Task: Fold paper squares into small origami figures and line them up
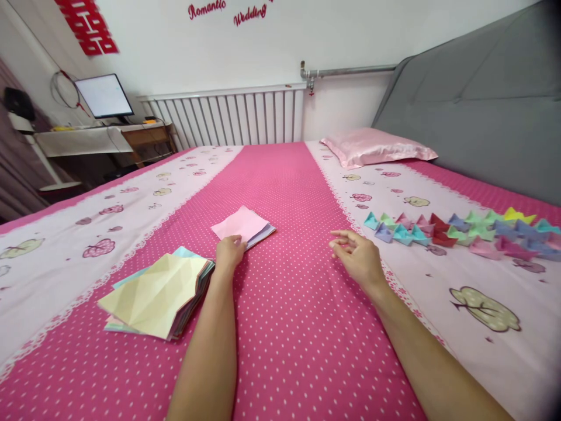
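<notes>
My left hand (231, 252) is at the near corner of a small pile of square paper. Its fingers are closed on the top sheet of pink paper (242, 222), and a lavender sheet (262, 235) shows beneath. Left of my forearm lies a thicker, uneven stack of creased paper with a pale yellow sheet (153, 295) on top and blue and other colours under it. My right hand (358, 257) hovers over the bedspread with nothing in it, fingers apart and slightly bent. Several folded paper boats (447, 234) in many colours stand in rows to its right.
A pink dotted bedspread (289, 327) with pale printed side panels covers the bed. At the back right are a pink pillow (379, 146) and a grey headboard (477, 99). A white radiator (232, 117) stands along the wall, and a monitor (104, 96) sits on a desk at left.
</notes>
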The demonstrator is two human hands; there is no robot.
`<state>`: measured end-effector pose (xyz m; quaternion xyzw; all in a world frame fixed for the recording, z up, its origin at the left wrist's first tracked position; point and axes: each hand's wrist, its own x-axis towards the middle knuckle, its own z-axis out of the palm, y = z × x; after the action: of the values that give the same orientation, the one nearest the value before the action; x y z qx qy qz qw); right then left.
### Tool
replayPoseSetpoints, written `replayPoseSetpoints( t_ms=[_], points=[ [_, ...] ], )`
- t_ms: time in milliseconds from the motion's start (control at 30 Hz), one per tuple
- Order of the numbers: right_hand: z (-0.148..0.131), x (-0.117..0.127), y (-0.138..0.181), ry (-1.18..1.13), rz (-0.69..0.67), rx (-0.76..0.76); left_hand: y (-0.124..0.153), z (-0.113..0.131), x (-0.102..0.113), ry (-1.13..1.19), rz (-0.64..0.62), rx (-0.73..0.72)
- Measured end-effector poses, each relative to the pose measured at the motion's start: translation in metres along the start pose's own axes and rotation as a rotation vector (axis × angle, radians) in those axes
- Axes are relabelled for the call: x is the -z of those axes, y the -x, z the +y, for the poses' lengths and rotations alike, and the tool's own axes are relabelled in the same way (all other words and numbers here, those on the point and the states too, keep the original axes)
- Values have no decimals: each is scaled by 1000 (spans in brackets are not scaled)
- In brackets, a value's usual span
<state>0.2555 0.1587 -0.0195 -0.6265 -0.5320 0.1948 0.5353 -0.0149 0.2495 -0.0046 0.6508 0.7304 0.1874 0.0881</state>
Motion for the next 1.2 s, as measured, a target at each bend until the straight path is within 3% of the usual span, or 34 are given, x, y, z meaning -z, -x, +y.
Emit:
replayPoseSetpoints(
  t_ms=[700,967,1067,1133,1200],
  points=[
    [-3,2,1,-5,-13,-4,-9,-12,-4,77,4,12],
    [-7,6,-1,3,14,-2,2,7,4,-2,199,14],
    [-9,9,-2,-26,64,-16,11,26,9,48,355,-158],
    [-10,13,-4,-56,118,-15,21,44,10,142,504,-412],
    [-11,18,-7,-101,181,-6,34,64,8,184,535,-638]
  ],
)
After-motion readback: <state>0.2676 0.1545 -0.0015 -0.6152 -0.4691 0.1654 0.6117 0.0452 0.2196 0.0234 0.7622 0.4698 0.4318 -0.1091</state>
